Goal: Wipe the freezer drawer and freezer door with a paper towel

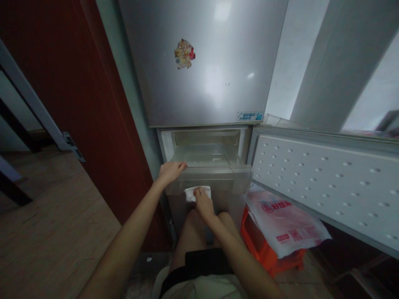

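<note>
A clear plastic freezer drawer (pixel 240 176) is pulled partway out of the fridge's lower compartment. My left hand (pixel 171 172) grips the drawer's top edge at its left end, fingers curled over the rim. In my right hand (pixel 203 203) is a folded white cloth (pixel 190 194), pinched by the fingers and held at the lower part of the drawer's front. Whether the cloth presses on the plastic, I cannot tell. Inside, the drawer's floor shows through the clear plastic.
The silver upper fridge door (pixel 202 91) is closed. To the right, the white dimpled freezer door (pixel 311 174) stands wide open. Below it, a printed plastic bag (pixel 286 220) lies over an orange stool (pixel 264 259). A brown wooden door (pixel 102 124) is close on the left.
</note>
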`<action>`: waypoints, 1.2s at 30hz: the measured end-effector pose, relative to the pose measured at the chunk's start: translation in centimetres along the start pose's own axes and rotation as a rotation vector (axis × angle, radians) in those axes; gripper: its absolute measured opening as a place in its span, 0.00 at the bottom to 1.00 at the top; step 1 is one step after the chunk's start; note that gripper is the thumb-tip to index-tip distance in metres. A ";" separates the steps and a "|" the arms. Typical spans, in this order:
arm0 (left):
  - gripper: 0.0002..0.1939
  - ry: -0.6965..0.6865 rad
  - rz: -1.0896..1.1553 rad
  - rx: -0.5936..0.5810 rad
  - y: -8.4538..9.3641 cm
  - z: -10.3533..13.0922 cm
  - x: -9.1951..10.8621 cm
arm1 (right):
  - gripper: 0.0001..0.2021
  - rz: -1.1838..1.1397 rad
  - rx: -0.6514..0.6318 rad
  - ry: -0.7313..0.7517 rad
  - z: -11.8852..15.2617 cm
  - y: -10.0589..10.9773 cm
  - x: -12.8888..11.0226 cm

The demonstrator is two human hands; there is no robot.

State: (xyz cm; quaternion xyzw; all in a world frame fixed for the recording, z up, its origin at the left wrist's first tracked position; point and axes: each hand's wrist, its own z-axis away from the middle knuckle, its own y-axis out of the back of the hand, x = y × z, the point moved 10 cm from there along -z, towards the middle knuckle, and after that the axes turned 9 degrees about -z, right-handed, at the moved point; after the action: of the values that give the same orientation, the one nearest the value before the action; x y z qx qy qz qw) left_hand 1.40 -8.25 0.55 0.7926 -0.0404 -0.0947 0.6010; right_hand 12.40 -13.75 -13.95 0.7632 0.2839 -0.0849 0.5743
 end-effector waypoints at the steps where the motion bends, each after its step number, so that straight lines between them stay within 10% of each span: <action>1: 0.28 -0.006 0.004 0.002 0.0 0.0 0.0 | 0.13 0.008 0.007 -0.013 0.3 0.5 0.8; 12: 0.26 0.017 0.022 0.062 0.2 0.1 -0.1 | 0.23 -0.231 0.206 -0.170 4.3 5.2 9.6; 26: 0.21 -0.147 0.270 0.548 3.3 2.6 0.7 | 0.25 -0.571 0.544 -0.009 13.2 12.6 14.7; 36: 0.14 -0.314 0.356 0.707 3.5 10.8 4.8 | 0.17 -0.654 0.370 0.150 12.6 15.6 10.8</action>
State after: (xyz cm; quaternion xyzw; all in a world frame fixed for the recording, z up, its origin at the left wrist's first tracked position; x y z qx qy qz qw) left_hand 4.18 -20.25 0.62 0.9064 -0.2978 -0.0894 0.2859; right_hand 32.07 -24.56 -10.09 0.7272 0.5335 -0.2572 0.3469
